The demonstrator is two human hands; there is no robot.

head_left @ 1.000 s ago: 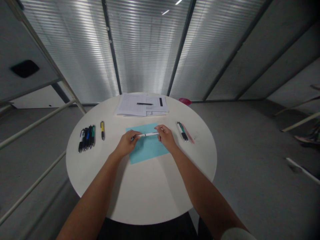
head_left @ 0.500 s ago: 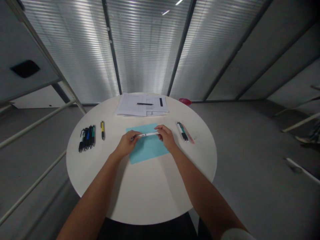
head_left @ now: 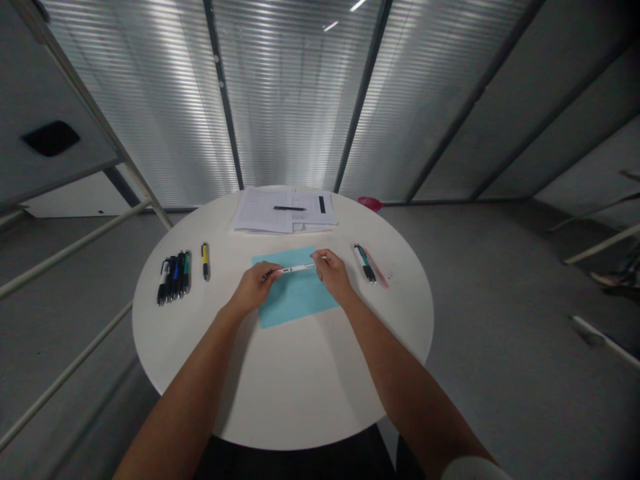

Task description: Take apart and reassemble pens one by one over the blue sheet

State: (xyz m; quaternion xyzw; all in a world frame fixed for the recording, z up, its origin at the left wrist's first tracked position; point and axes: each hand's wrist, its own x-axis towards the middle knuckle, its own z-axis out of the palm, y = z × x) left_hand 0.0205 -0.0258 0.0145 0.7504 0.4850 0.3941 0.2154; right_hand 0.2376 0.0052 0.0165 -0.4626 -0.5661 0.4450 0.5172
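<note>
A white pen with dark marks is held level over a light-blue sheet. My left hand is closed around its dark end. At the pen's other end my right hand pinches with thumb and fingers; the tip there is hidden by the fingers. To the right lie two pens, one white and one green, both with black grips, beside a thin pink strip.
The round white table holds a row of several pens at left and a yellow pen beside them. Printed papers with a black pen on top lie at the far edge. A metal frame stands at left.
My right hand's fingers have curled in slightly and shifted at the pen's end. The pen has turned a little, showing more dark marks. My left hand stays in place.
</note>
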